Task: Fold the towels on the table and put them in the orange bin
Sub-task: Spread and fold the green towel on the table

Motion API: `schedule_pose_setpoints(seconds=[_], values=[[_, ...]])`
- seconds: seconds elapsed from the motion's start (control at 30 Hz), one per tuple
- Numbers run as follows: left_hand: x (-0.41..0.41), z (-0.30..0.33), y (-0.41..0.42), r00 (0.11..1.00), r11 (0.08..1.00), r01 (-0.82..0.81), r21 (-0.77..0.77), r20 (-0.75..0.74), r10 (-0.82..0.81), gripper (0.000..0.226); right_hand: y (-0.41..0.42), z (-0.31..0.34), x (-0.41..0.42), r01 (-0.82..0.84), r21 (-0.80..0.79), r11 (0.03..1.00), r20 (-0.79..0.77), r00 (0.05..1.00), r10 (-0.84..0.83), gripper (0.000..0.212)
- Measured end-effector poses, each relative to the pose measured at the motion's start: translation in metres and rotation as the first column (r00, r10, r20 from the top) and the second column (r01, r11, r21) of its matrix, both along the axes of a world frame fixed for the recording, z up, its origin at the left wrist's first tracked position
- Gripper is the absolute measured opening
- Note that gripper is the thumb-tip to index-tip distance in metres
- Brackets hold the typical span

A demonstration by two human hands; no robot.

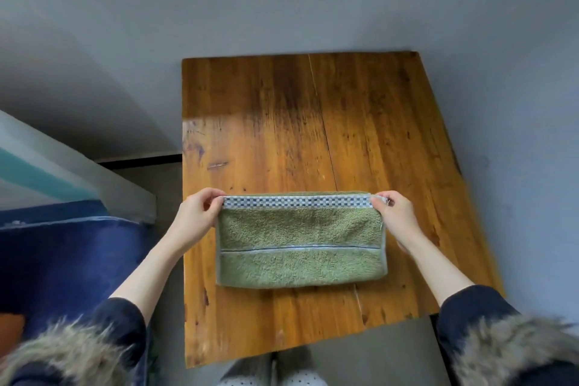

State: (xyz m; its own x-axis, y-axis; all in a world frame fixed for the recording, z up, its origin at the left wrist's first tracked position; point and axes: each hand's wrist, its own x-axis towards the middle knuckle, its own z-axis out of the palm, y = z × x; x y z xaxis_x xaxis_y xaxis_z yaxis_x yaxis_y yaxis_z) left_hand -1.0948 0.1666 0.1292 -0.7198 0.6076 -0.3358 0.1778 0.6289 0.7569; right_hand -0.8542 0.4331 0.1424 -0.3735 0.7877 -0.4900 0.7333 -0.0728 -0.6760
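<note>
At frame centre, left hand (195, 219) and right hand (395, 215) pinched the soft, light green towel (300, 241) by its far corners; the bin was possibly out of frame.

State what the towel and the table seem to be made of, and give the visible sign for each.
Towel: looks like terry cloth, probably cotton; green looped fuzzy pile, matte, with a flat woven checked band along the far edge. Table: wood planks, going by the long grain lines and a seam between boards; the sheen suggests varnish, worn and stained in places.
</note>
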Motion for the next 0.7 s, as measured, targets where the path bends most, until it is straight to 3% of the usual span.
schedule_pose_setpoints(seconds=[0.3, 0.57, 0.63, 0.7], values=[[-0.016, -0.032, 0.013, 0.999, 0.998, 0.020, -0.066, 0.038, -0.018, 0.013, 0.019, -0.033, -0.014, 0.030, -0.015, 0.999, -0.018, 0.999, -0.030, 0.010], [-0.005, -0.056, 0.015, 0.999, 0.998, -0.028, -0.051, -0.033, 0.026, 0.011, 0.025, -0.063, -0.020, 0.011, 0.043, 0.999, -0.014, 1.000, -0.011, 0.019], [0.001, -0.059, 0.017, 0.994, 0.995, -0.070, -0.066, -0.090, 0.064, 0.012, 0.023, -0.069, -0.021, 0.029, 0.091, 0.995, 0.025, 0.999, -0.031, 0.020], [0.008, -0.060, 0.020, 0.960, 0.980, -0.148, -0.131, -0.255, 0.111, 0.018, 0.017, -0.069, -0.019, 0.048, 0.245, 0.968, 0.069, 0.995, -0.067, 0.022]])
